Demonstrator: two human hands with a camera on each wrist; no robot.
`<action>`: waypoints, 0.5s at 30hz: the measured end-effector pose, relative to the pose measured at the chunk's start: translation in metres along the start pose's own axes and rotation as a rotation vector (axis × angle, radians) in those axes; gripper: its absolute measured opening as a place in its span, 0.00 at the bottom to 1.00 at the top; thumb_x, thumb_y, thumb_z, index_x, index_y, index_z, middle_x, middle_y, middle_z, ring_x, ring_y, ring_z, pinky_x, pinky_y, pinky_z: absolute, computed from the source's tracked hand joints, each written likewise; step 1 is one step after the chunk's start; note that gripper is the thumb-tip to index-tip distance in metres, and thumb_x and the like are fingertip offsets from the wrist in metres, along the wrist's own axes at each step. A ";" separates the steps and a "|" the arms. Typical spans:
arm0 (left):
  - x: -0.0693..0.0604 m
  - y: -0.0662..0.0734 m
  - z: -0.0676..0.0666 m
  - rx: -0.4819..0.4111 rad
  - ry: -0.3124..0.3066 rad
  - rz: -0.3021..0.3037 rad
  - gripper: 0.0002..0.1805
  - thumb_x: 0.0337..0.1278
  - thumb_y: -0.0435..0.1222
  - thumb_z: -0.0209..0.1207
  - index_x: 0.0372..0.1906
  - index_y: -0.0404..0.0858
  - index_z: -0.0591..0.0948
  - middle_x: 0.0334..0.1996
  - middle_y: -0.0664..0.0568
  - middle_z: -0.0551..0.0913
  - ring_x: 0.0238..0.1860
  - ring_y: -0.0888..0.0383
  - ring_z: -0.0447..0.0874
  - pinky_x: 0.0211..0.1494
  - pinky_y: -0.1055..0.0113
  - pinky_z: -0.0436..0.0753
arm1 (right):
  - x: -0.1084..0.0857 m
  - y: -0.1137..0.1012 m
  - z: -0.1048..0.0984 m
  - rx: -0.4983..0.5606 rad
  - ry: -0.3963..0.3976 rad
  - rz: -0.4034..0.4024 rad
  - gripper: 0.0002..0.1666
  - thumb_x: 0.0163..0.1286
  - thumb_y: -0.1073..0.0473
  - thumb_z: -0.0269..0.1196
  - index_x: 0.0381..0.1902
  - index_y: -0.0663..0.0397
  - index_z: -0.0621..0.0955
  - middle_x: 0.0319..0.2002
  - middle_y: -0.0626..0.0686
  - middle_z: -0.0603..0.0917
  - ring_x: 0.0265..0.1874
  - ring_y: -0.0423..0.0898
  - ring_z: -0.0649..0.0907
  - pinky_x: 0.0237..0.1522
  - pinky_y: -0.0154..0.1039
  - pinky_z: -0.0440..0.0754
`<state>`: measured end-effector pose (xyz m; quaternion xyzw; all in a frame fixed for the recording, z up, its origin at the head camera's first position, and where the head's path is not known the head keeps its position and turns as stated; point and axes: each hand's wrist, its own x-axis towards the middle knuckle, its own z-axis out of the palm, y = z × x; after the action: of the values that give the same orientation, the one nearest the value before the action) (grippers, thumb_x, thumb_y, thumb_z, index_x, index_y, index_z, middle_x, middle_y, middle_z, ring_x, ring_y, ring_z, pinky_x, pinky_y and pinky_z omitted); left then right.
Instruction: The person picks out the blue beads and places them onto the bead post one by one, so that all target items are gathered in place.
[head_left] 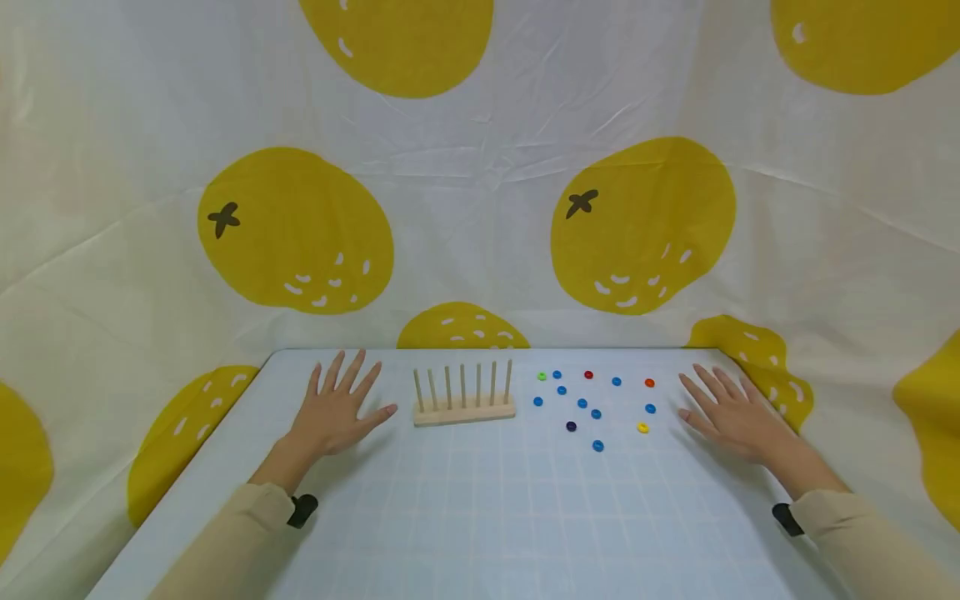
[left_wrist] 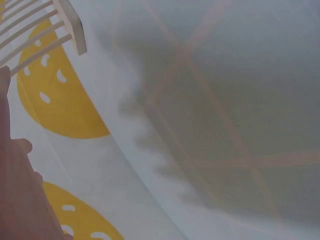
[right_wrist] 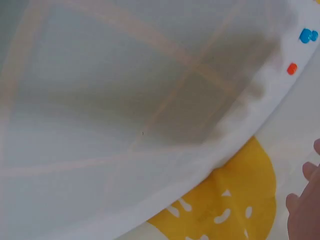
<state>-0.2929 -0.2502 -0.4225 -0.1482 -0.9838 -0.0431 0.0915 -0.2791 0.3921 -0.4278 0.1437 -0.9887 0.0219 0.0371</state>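
My left hand [head_left: 330, 417] is spread with straight fingers, palm down, left of a wooden peg rack [head_left: 465, 412] with several upright bare pegs. It holds nothing; the left wrist view catches part of the hand [left_wrist: 20, 190] and the end of the rack [left_wrist: 75, 30]. On the far right my right hand [head_left: 731, 417] is also spread, holding nothing. Closest to it lie a blue ring bead [head_left: 650, 409], a yellow one [head_left: 642, 427] and an orange one [head_left: 649, 383]. Several more blue beads, a green bead [head_left: 542, 377], a red bead [head_left: 588, 375] and a dark bead [head_left: 572, 427] are scattered right of the rack.
A pale table [head_left: 480, 517] with a faint grid carries everything. Behind and around it hangs a white cloth [head_left: 480, 233] with large yellow fruit prints, meeting the table's back edge. Both wrists wear a dark band [head_left: 302, 510] by the sleeve cuff.
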 end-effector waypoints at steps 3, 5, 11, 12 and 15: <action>0.000 0.004 0.004 -0.013 0.000 0.000 0.51 0.65 0.72 0.45 0.83 0.46 0.54 0.83 0.43 0.43 0.81 0.35 0.34 0.77 0.32 0.32 | -0.001 -0.003 0.002 0.007 0.013 -0.015 0.46 0.80 0.35 0.49 0.81 0.59 0.56 0.80 0.68 0.50 0.76 0.73 0.50 0.74 0.70 0.29; 0.001 0.006 0.005 -0.026 0.003 0.000 0.52 0.63 0.73 0.45 0.83 0.46 0.54 0.83 0.43 0.43 0.81 0.35 0.34 0.77 0.32 0.33 | -0.001 -0.003 0.002 0.017 0.024 -0.027 0.46 0.80 0.35 0.50 0.81 0.60 0.57 0.79 0.69 0.52 0.76 0.73 0.51 0.74 0.72 0.35; 0.005 0.015 0.009 -0.081 0.033 0.004 0.55 0.59 0.74 0.51 0.82 0.45 0.56 0.82 0.42 0.48 0.81 0.34 0.40 0.76 0.30 0.42 | 0.005 -0.007 0.007 0.071 0.027 -0.028 0.48 0.78 0.35 0.54 0.79 0.61 0.58 0.76 0.72 0.55 0.73 0.73 0.55 0.72 0.74 0.45; 0.006 0.016 0.010 -0.095 0.036 0.005 0.55 0.58 0.73 0.53 0.82 0.45 0.57 0.82 0.41 0.49 0.80 0.34 0.41 0.76 0.29 0.43 | 0.006 -0.009 0.008 0.081 0.021 -0.021 0.48 0.77 0.36 0.55 0.79 0.62 0.58 0.76 0.72 0.55 0.72 0.73 0.56 0.71 0.75 0.46; 0.007 0.020 0.015 -0.114 0.041 0.009 0.56 0.57 0.73 0.55 0.82 0.44 0.58 0.81 0.41 0.52 0.80 0.33 0.45 0.75 0.29 0.48 | 0.008 -0.013 0.010 0.115 0.005 -0.001 0.49 0.76 0.37 0.58 0.79 0.61 0.57 0.76 0.72 0.55 0.71 0.75 0.56 0.70 0.75 0.48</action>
<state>-0.2961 -0.2275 -0.4346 -0.1566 -0.9770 -0.1015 0.1030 -0.2836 0.3772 -0.4370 0.1462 -0.9856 0.0789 0.0314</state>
